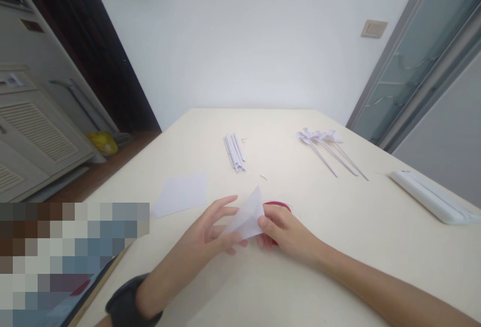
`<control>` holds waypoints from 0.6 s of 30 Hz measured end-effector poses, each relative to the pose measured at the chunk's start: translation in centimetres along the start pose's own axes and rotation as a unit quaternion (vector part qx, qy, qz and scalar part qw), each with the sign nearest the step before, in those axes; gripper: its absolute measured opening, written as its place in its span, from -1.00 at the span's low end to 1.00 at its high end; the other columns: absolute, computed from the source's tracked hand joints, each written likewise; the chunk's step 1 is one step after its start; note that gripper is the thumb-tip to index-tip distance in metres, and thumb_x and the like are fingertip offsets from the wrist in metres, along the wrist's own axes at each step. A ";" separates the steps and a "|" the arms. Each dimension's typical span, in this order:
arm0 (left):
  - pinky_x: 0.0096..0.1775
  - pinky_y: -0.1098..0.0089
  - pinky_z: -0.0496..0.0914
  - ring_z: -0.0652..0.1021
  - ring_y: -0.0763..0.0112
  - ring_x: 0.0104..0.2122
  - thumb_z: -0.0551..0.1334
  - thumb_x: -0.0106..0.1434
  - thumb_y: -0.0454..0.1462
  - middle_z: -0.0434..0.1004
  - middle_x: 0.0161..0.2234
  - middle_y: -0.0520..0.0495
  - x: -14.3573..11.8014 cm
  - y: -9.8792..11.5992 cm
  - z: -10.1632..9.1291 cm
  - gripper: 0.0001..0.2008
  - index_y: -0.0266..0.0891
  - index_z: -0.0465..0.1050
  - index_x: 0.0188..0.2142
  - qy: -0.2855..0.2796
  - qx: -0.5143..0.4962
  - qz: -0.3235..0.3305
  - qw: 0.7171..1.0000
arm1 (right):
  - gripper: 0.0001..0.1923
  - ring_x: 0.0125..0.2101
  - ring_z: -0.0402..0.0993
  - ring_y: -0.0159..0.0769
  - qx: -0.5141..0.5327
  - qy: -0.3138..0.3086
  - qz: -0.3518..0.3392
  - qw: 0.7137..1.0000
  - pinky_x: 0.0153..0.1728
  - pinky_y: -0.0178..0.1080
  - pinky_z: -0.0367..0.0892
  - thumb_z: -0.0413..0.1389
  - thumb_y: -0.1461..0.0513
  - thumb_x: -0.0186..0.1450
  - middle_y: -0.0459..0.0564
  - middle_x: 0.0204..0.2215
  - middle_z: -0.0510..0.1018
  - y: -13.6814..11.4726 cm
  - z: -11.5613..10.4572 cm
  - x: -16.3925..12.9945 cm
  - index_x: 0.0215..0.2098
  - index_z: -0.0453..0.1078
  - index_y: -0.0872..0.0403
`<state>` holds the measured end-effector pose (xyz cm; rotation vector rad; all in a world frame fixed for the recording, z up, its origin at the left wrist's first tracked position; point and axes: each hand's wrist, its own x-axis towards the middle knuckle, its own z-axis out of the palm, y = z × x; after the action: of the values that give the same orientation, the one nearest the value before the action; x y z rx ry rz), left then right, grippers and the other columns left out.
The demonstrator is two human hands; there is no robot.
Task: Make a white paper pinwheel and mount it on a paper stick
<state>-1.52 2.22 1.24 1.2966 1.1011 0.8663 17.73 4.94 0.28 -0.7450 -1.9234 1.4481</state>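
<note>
While the right hand (283, 229) pinches one corner of a folded paper (248, 216) between thumb and fingers, the left hand (210, 231) curls loosely about its other side, thumb against it and forefinger lifted away; whether that hand truly grips, I cannot tell. The folded paper is held over the table (233, 297), just below the middle of the frame, its point upward.

As for progress, three paper pinwheels (319, 136) at the upper right look complete, each on its stick. Near the centre, a small group of rolled paper sticks (233, 152) carries no wheels. The paper in the hands seems only partly worked: it shows a triangular shape, with no blades to be seen. A flat sheet (181, 195), left of centre, looks untouched.

A red handle (277, 203), probably of scissors, shows just behind the right hand and leaves little room there. One tiny scrap (264, 177) lies beyond the paper's tip. More open tabletop stretches between the rolled sticks and the pinwheels, and below the hands toward the bottom of the frame. The left edge slants past the flat sheet's outer side, the far edge meets the wall (240, 31), and a white case (432, 196) bounds the right.
</note>
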 end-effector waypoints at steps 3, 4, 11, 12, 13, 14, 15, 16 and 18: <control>-0.42 0.33 0.43 0.52 0.24 -0.30 0.19 0.13 -0.11 0.31 0.03 -0.27 0.1 0.2 -0.3 -0.45 -0.19 0.07 0.07 0.010 -0.027 -0.002 1.000 | -0.71 -0.60 0.23 -0.47 0.017 0.003 0.033 0.999 -0.56 -0.40 0.18 -0.10 0.09 0.31 -0.11 -0.53 0.36 -0.3 0.0 -0.1 -0.36 0.32 0.11; -0.41 0.34 0.44 0.52 0.22 -0.27 0.17 0.14 -0.10 0.33 0.02 -0.27 0.0 0.4 -0.2 -0.47 -0.20 0.10 0.07 0.016 -0.031 -0.008 0.999 | -0.75 -0.60 0.24 -0.47 0.017 0.008 0.046 0.999 -0.57 -0.40 0.18 -0.07 0.11 0.29 -0.12 -0.52 0.35 -0.3 0.0 -0.1 -0.34 0.32 0.10; -0.19 0.24 0.41 0.53 0.13 -0.19 0.21 0.13 -0.15 0.55 -0.15 -0.11 -0.6 1.2 0.5 -0.61 -0.22 0.37 -0.05 0.090 -0.021 -0.061 0.994 | -0.83 -0.61 0.21 -0.50 0.046 0.038 0.083 0.995 -0.61 -0.43 0.13 -0.03 0.17 0.26 -0.12 -0.50 0.33 0.3 -0.2 0.0 -0.34 0.29 0.11; -0.18 0.23 0.41 0.53 0.10 -0.18 0.23 0.10 -0.16 0.58 -0.19 -0.10 -0.6 1.2 0.5 -0.63 -0.21 0.41 -0.10 0.100 -0.018 -0.065 0.993 | -0.84 -0.61 0.21 -0.51 0.054 0.038 0.091 0.994 -0.62 -0.44 0.11 -0.03 0.17 0.26 -0.12 -0.51 0.33 0.4 -0.2 0.0 -0.34 0.29 0.11; -0.18 0.22 0.42 0.53 0.09 -0.17 0.26 0.07 -0.17 0.59 -0.21 -0.08 -0.7 1.2 0.5 -0.65 -0.20 0.44 -0.13 0.109 -0.015 -0.067 0.992 | -0.84 -0.61 0.21 -0.51 0.059 0.040 0.099 0.993 -0.64 -0.45 0.09 -0.02 0.17 0.25 -0.13 -0.52 0.32 0.5 -0.3 0.1 -0.35 0.28 0.11; -0.18 0.22 0.42 0.53 0.09 -0.17 0.28 0.05 -0.18 0.60 -0.23 -0.07 -0.7 1.1 0.5 -0.66 -0.19 0.46 -0.16 0.116 -0.013 -0.068 0.991 | -0.84 -0.61 0.22 -0.51 0.062 0.043 0.107 0.991 -0.65 -0.45 0.07 -0.01 0.16 0.25 -0.14 -0.54 0.31 0.6 -0.4 0.1 -0.35 0.27 0.11; -0.17 0.23 0.42 0.53 0.09 -0.17 0.30 0.03 -0.18 0.61 -0.24 -0.06 -0.8 1.2 0.4 -0.67 -0.18 0.47 -0.18 0.119 -0.010 -0.068 0.990 | -0.84 -0.62 0.22 -0.51 0.063 0.048 0.111 0.991 -0.65 -0.45 0.06 0.00 0.16 0.24 -0.14 -0.55 0.30 0.6 -0.4 0.1 -0.36 0.27 0.11; -0.17 0.23 0.42 0.54 0.10 -0.18 0.30 0.02 -0.19 0.61 -0.26 -0.05 -0.9 1.2 0.4 -0.67 -0.18 0.48 -0.18 0.121 -0.007 -0.068 0.990 | -0.84 -0.62 0.22 -0.50 0.064 0.053 0.112 0.990 -0.65 -0.45 0.06 0.00 0.15 0.24 -0.14 -0.56 0.30 0.7 -0.5 0.0 -0.36 0.26 0.11; -0.17 0.20 0.42 0.55 0.07 -0.21 0.31 0.01 -0.18 0.62 -0.28 -0.07 -1.0 1.3 0.5 -0.67 -0.20 0.48 -0.19 0.124 0.003 -0.074 0.990 | -0.83 -0.63 0.21 -0.50 0.070 0.062 0.107 0.990 -0.66 -0.45 0.05 0.00 0.15 0.24 -0.15 -0.59 0.28 0.6 -0.7 0.0 -0.38 0.25 0.10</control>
<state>-1.19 1.30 2.64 1.1163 1.3770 0.9301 18.26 5.51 -0.19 -0.9752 -1.6707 1.6066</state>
